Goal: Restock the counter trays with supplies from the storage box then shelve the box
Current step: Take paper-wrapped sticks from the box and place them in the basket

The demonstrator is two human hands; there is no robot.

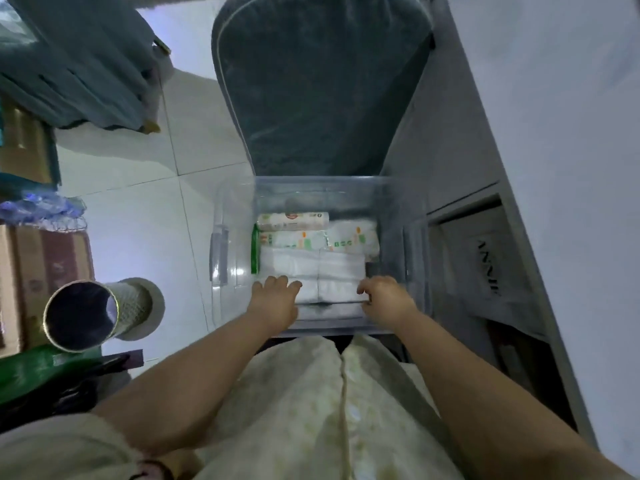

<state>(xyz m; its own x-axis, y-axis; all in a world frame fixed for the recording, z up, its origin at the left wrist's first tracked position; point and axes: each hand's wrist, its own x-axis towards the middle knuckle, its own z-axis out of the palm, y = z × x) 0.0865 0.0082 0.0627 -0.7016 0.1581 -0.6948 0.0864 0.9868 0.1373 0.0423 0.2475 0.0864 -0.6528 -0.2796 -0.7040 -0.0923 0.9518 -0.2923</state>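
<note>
A clear plastic storage box [228, 258] stands on the floor in front of me. Inside lie white tissue packs [311, 265] and, behind them, packs with green and orange print [294, 221]. Both my hands reach into the box at its near side. My left hand [275, 299] lies flat with fingers spread on the left of the nearest white pack [332, 292]. My right hand [386, 296] curls over that pack's right end. Whether either hand grips the pack is unclear.
A dark grey cushioned seat [318, 84] lies beyond the box. To the right is a white cabinet [554, 133] with a low open shelf holding a printed bag [485, 258]. On the left stand a metal bin [83, 315], cardboard boxes [38, 265] and hanging cloth [79, 57].
</note>
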